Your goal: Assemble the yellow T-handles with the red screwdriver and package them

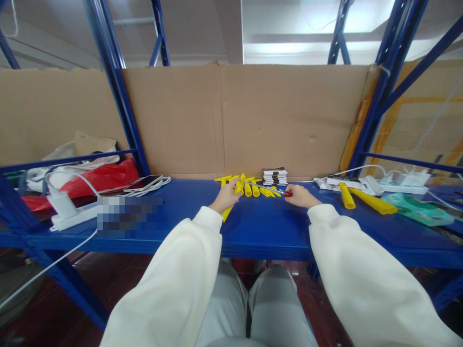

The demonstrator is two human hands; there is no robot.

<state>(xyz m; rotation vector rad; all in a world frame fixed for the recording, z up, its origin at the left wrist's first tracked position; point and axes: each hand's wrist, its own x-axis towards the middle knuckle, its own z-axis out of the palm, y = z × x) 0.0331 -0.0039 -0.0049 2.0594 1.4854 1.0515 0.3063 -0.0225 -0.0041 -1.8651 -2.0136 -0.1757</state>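
Note:
My left hand [224,196] is closed around a yellow plastic piece [239,185], with a yellow tube end [226,214] showing below the fingers. My right hand [301,196] grips a screwdriver [288,194] by its red handle. The thin metal shaft runs left from that handle toward the yellow piece; whether the tip touches it is too small to make out. Behind and between my hands, several yellow tubes [255,191] lie in a row on the blue shelf [260,226]. Small yellow parts [268,192] rest to their right, under the shaft.
A stack of small boxes or booklets [275,176] stands before the cardboard panel [231,120]. On the right lie two yellow tubes [374,200], a green packet [419,209] and a white power strip [403,188]. Cables, another strip [74,217] and a red bag [104,178] occupy the left.

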